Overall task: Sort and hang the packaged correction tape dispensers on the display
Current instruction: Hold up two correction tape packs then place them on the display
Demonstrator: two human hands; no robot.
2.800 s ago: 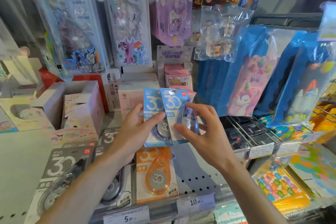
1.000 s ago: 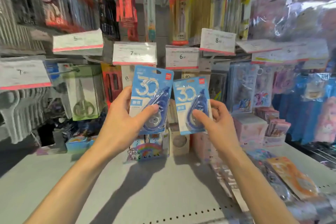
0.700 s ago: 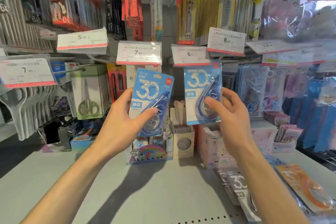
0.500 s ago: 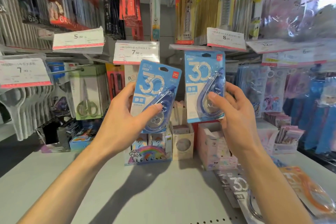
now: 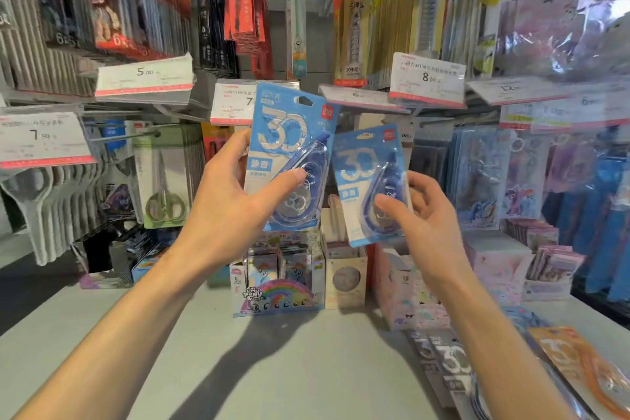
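Two blue packaged correction tape dispensers are held up in front of the display. My left hand grips the left blue pack, thumb across its clear blister; its top hang hole sits just under a 7-yuan price tag. My right hand pinches the right blue pack, which is lower and tilted slightly left. An empty metal peg juts out behind the right pack. On the shelf at lower right lie grey packs and an orange pack.
Price tags hang in a row over pegs of scissors, pens and refills. Cardboard display boxes stand at the back of the grey shelf. Blue and purple pencil cases hang at the right.
The left hand raised its pack toward the 7-yuan tag. The right hand lowered its pack from under the 6-yuan tag and tilted it. Earlier, both packs were lifted from the lower shelf.
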